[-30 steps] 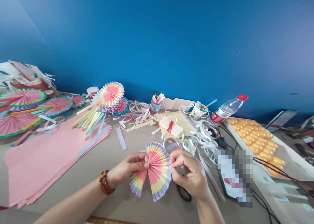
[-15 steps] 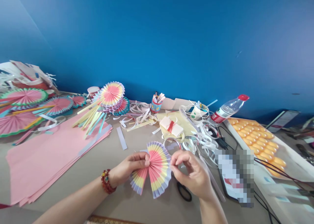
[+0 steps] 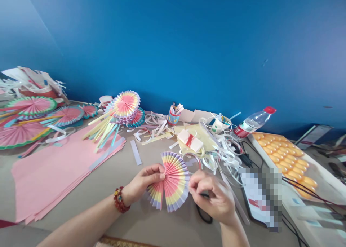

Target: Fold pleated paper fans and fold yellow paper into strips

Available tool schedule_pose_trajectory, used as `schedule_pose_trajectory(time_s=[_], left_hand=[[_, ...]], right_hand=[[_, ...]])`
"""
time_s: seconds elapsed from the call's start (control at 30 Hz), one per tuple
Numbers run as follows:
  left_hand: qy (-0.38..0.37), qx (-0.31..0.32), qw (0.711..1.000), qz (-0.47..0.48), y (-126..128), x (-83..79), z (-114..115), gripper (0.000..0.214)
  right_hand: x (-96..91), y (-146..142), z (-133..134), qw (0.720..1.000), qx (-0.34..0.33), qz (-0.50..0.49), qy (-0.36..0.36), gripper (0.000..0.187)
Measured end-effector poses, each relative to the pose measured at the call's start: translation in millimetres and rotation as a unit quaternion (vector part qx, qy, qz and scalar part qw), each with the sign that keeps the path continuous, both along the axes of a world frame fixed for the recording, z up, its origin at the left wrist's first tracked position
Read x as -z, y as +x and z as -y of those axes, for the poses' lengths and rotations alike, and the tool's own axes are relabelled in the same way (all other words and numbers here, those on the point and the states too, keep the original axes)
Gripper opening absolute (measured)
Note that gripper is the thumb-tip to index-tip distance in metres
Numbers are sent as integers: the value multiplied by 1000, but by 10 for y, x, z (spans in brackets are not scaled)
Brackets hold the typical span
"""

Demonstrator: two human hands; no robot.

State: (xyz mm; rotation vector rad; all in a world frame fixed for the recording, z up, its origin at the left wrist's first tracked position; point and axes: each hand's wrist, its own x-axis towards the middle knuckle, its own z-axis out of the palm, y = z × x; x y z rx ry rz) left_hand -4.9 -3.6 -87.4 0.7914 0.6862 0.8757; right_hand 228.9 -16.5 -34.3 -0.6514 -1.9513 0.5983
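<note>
Pleated paper fan (image 3: 175, 184), pink-yellow-lilac, is up in front of you, near side, mid-scene, partly opened with a gap at its near edge. Your left hand (image 3: 143, 184) has its grip pinching the fan at its pink centre, thumb on top; red bead bracelet (image 3: 121, 199) on that wrist. Your right hand (image 3: 213, 194) is at the fan's right edge, thumb and fingers curled close; can't tell if that grip pinches paper. Black loop (image 3: 204, 212) on the surface (image 3: 140, 227), partly behind your right hand. Right of that hand: phone (image 3: 254, 196), screen blurred out. Just beyond the fan, a tape roll (image 3: 200, 162); farther, a pale pink bundle (image 3: 190, 140) with a red band, white paper strips (image 3: 229, 160) to its right. Left: pink sheets (image 3: 59, 175) stacked, finished fans (image 3: 125, 104) at their far end. Far side: pen cup (image 3: 173, 118) upright; far right, a red-capped bottle (image 3: 250, 125), tilted-looking, beside a tray (image 3: 327, 175) of shiny orange ovals (image 3: 286, 160).
</note>
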Motion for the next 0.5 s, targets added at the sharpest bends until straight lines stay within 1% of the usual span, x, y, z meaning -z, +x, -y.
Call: schedule_pose_trajectory(time_s=[0.1, 0.3, 0.5], left_hand=[[1, -12, 1000, 1, 4, 9, -6, 21], [-21, -24, 999, 4, 14, -6, -16, 22], [-42, -65, 997, 19, 15, -3, -14, 21]], right_hand=[[-20, -24, -6, 1000, 0, 9, 18, 28], [4, -44, -3, 999, -6, 28, 35, 27], [25, -118, 17, 997, 10, 24, 71, 27]])
